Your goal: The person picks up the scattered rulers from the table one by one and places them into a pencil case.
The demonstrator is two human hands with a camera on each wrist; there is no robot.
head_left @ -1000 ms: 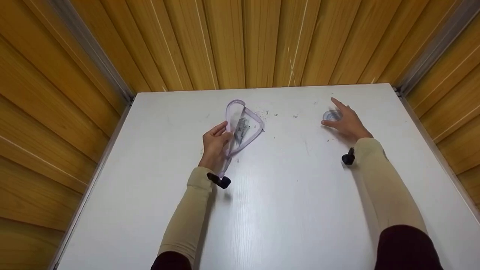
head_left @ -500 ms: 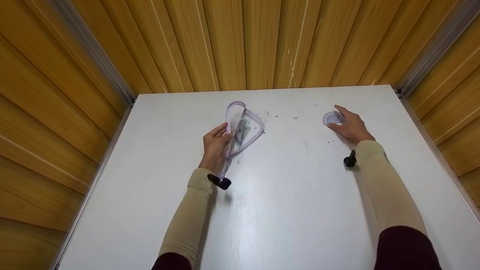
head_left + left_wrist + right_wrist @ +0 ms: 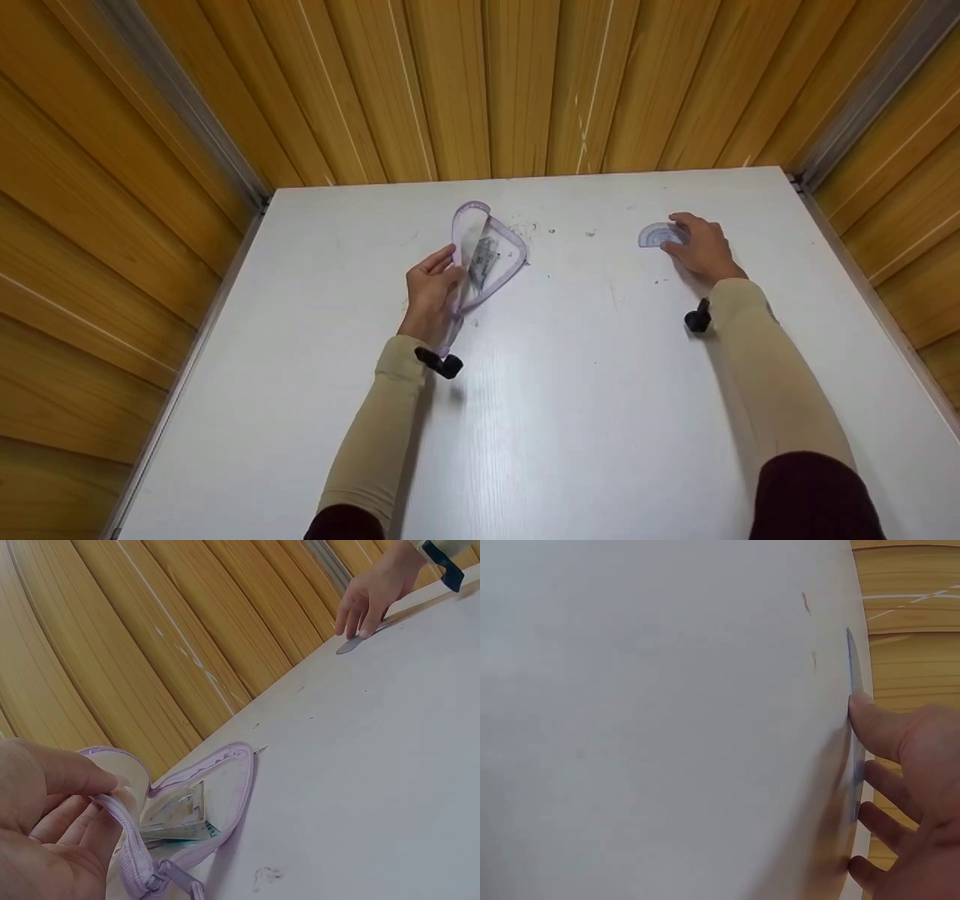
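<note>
My left hand [image 3: 431, 289] pinches the edge of a clear zip pouch [image 3: 517, 259] with lilac trim, holding its mouth spread. In the left wrist view, thumb and fingers grip the zipper band, and the zip pull hangs at the near end. Inside the pouch lie clear triangular set squares [image 3: 180, 814]. At the right of the table, my right hand [image 3: 705, 247] holds a clear bluish protractor [image 3: 651, 235] by its right part, the thumb at its near side. Seen edge-on in the right wrist view, the protractor [image 3: 853, 675] has the thumb and fingertips against it; its rounded side faces away.
Both hands work over a white table [image 3: 540, 420] with small dark marks and specks [image 3: 590, 232] near its back. Wood-look panel walls [image 3: 517, 90] rise right behind the back edge and at both sides.
My right hand's fingers have come together on the protractor, which has shifted slightly left and turned so its half-round shape shows. The left hand and pouch stay in place.
</note>
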